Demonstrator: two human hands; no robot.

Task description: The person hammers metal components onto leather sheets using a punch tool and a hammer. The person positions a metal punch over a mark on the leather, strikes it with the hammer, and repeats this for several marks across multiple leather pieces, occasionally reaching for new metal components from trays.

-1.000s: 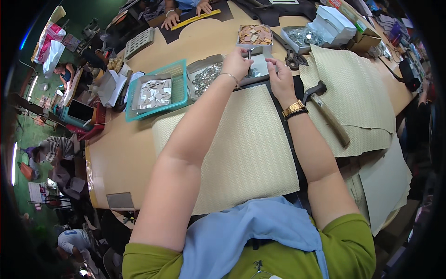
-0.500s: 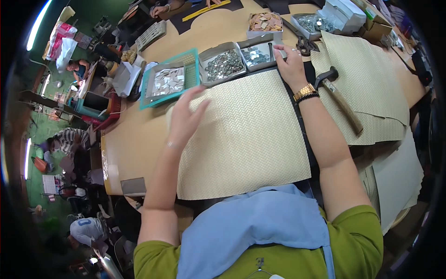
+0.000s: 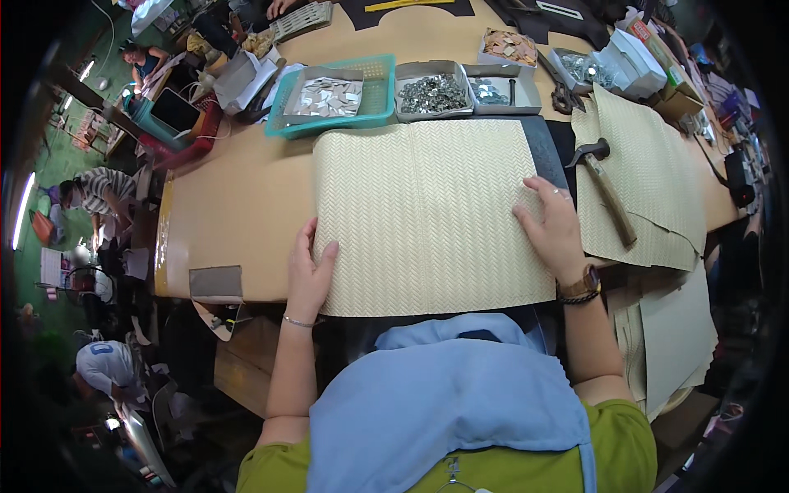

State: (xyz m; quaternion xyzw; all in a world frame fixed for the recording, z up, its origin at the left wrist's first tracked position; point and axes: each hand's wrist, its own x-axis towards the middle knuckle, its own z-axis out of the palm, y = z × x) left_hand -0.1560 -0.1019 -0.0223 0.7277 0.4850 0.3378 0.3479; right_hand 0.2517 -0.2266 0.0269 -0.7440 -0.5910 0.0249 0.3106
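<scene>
My left hand (image 3: 308,275) grips the left edge of a cream herringbone-patterned sheet (image 3: 427,218), thumb on top. My right hand (image 3: 551,230) rests with fingers apart on its right edge. A dark backing (image 3: 546,152) shows beneath the sheet. To the right, a wooden-handled hammer (image 3: 612,201) lies on further patterned sheets (image 3: 670,189). Beyond my sheet stand a teal basket (image 3: 380,90) holding small pale pieces, a box of metal bits (image 3: 431,94), and a box (image 3: 532,99) holding silver discs and an upright-looking dark metal rod (image 3: 512,92).
At the back are a box of tan pieces (image 3: 509,45), metal shears (image 3: 565,94), white boxes (image 3: 637,66) and a yellow ruler (image 3: 403,4). A red bin (image 3: 177,152) and a small grey patch (image 3: 215,282) are at left. Co-workers (image 3: 103,193) sit beyond the table's left end.
Both hands have left the boxes and moved down toward me onto the sheet's side edges. The dark rod, earlier between my fingers, now sits in its box.
</scene>
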